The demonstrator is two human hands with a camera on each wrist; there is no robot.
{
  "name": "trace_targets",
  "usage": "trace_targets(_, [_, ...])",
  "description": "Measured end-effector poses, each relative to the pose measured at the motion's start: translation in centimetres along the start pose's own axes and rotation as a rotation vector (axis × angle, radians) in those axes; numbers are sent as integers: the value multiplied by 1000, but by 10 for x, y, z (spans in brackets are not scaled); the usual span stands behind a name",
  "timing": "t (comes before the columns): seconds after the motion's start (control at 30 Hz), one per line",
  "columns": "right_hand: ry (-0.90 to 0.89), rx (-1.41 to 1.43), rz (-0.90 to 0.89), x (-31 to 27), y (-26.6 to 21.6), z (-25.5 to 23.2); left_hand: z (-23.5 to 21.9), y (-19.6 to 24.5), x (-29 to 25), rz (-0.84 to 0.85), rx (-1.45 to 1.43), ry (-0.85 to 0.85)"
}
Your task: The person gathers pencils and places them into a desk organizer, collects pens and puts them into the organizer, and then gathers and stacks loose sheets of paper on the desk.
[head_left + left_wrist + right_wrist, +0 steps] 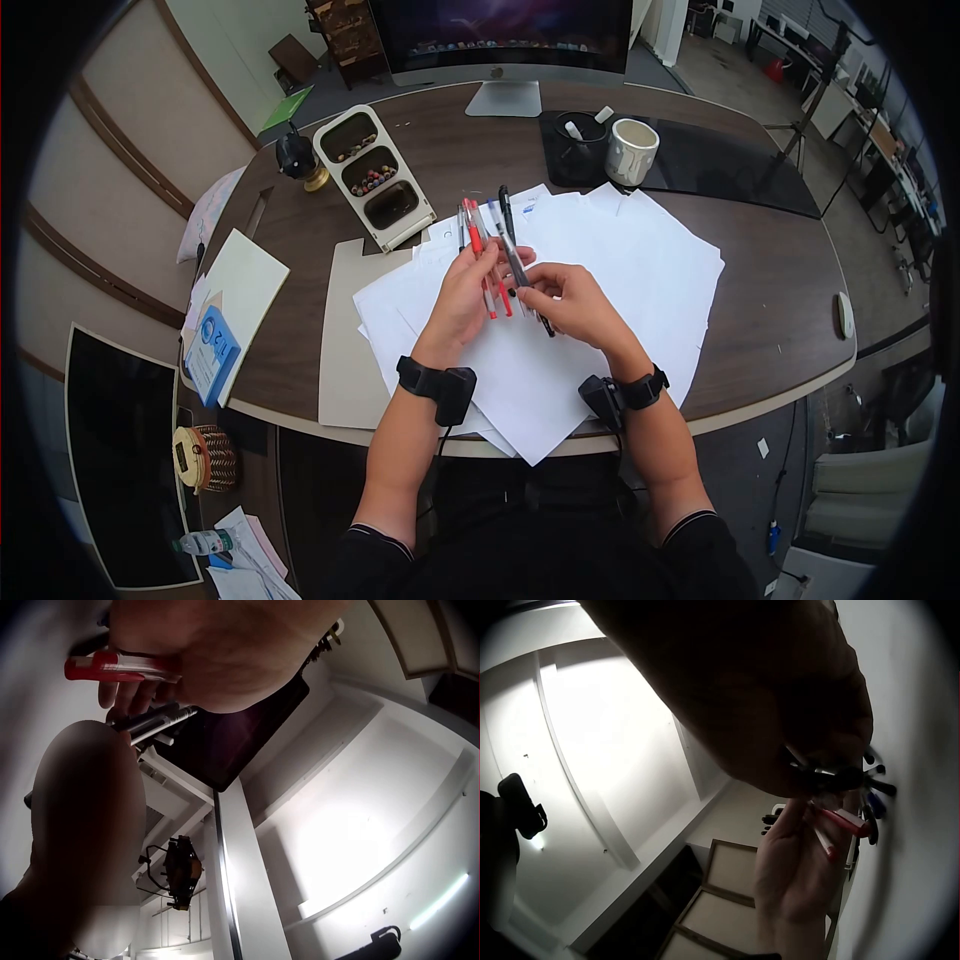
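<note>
Here, left hand [462, 300] in middle of frame, fingers curled round red pens [474, 235]. Right hand [578, 302] just beside it, thumb and finger pinching dark pen [517, 268]. Pens all in middle, over messy white papers [640, 270]. Pale box [408, 232] with three holes, upper left. Mug [634, 155] upper right, black cup [578, 155] beside it. Big screen [500, 30] at top.
</note>
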State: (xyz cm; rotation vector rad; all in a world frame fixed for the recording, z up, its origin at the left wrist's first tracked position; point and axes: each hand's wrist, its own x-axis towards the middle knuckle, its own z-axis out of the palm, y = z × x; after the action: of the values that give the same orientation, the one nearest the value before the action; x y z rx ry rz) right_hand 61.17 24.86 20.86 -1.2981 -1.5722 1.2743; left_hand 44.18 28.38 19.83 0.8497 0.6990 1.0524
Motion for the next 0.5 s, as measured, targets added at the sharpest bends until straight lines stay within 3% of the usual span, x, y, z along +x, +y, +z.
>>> trace_targets(0.13, [12,-77,-92,3,9,6,8,10,-5,-42,-49,-52])
trace_targets(0.23, [-24,-17,32,-1,-3,3,3,8,-4,-76,-91,-97])
trace_targets(0.33, [15,121,16,-2,-5,4,-5,2,1,-80,-170,-95])
trace_targets(0.5, [61,31,68,-10,-21,7,-8,-10,2,-148,-172,-114])
